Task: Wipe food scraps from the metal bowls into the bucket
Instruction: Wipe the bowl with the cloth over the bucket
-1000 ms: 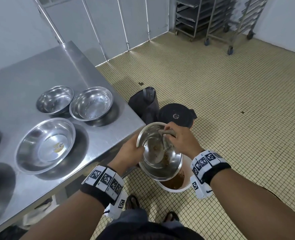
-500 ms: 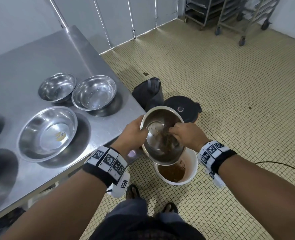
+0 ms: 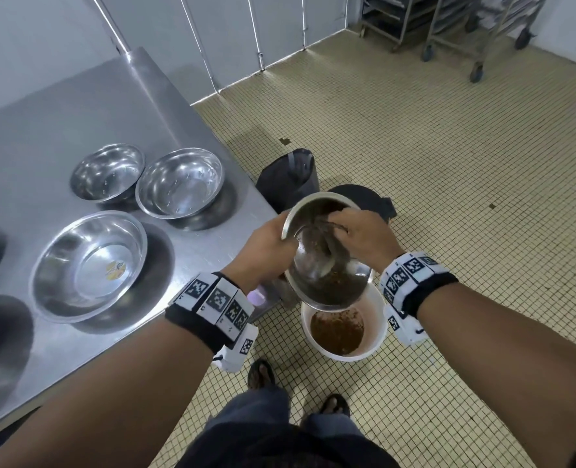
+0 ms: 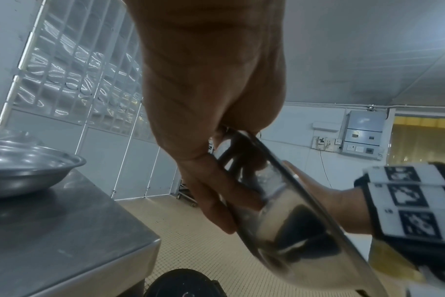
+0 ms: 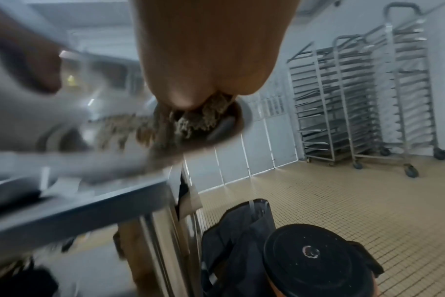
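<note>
My left hand (image 3: 269,248) grips the left rim of a metal bowl (image 3: 320,285), tilted over the white bucket (image 3: 376,339) on the floor. Brown scraps smear the bowl's inside, and more lie in the bucket. My right hand (image 3: 364,238) holds a dirty grey cloth (image 3: 330,244) pressed inside the bowl. In the left wrist view my fingers (image 4: 211,197) curl round the bowl (image 4: 292,231) rim. In the right wrist view the soiled cloth (image 5: 198,118) shows under my palm, blurred.
On the steel table (image 3: 60,130) at the left stand three clean metal bowls (image 3: 90,265) (image 3: 180,182) (image 3: 107,172). A black bag (image 3: 290,177) and a black lid (image 3: 377,201) lie on the tiled floor beyond the bucket. Wheeled racks (image 3: 448,25) stand far right. My feet (image 3: 261,373) are near the bucket.
My right hand has swept the cloth round inside the bowl, from the upper rim into its middle. The bowl stays tilted over the bucket in my left hand.
</note>
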The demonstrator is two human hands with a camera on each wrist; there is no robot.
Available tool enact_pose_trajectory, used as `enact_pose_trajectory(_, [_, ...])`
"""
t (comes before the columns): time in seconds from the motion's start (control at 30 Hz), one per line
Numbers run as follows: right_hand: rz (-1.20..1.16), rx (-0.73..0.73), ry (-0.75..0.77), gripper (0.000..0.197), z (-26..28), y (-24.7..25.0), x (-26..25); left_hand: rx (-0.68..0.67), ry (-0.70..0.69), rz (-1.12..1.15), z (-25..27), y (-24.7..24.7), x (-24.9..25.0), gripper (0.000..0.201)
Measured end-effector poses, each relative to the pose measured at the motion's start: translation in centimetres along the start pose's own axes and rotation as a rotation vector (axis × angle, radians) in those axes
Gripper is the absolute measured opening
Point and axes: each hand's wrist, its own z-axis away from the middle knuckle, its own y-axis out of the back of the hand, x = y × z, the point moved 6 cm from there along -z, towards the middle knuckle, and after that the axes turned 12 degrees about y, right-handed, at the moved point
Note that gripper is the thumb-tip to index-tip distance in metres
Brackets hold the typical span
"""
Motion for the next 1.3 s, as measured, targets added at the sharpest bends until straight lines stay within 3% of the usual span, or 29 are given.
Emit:
enact_pose_trajectory(0.23, [0.078,-0.292,0.099,0.025,1.5,-0.6,0.5,0.106,-0.062,-0.022,-1.4,1.0,0.1,0.045])
enact_pose_trajectory(0.37, [-0.058,0.116,0.067,0.021,-0.3,3.1,0.8,0.107,-0.103,0.024,-1.7,1.1,0.4,0.048])
enact_pose_trajectory(0.43, [0.029,0.197,0.109,0.021,-1.7,4.0,0.2,0.100,-0.147,0.051,-1.4,0.8,0.8,0.049])
enact_pose_trajectory(0.63, [0.108,0.096,0.131,0.023,-2.7,3.9,-1.7,0.174,-0.217,0.162,-1.1,1.1,1.7,0.050])
enact_pose_trajectory(0.8, [0.107,-0.183,0.119,0.026,-0.9,2.7,-2.1,0.221,-0.228,0.154,-0.9,2.1,1.7,0.047])
enact_pose_trajectory(1.0, [0.084,0.079,0.093,0.017,-2.5,5.5,-2.1,0.213,-0.286,0.052,-0.1,1.8,2.8,0.043])
enact_pose_trajectory(1.07, [0.093,0.061,0.112,0.018,-2.6,5.1,-2.7,0.220,-0.306,0.066,0.2,1.7,3.3,0.043])
enact_pose_trajectory(1.17, [0.059,-0.004,0.122,0.039,-1.7,4.4,-3.4,0.223,-0.306,0.076,0.4,2.1,3.6,0.043])
enact_pose_trajectory(1.3, [0.151,-0.220,0.136,0.031,-0.6,2.8,-3.8,0.264,-0.292,0.050,0.7,3.0,3.5,0.045])
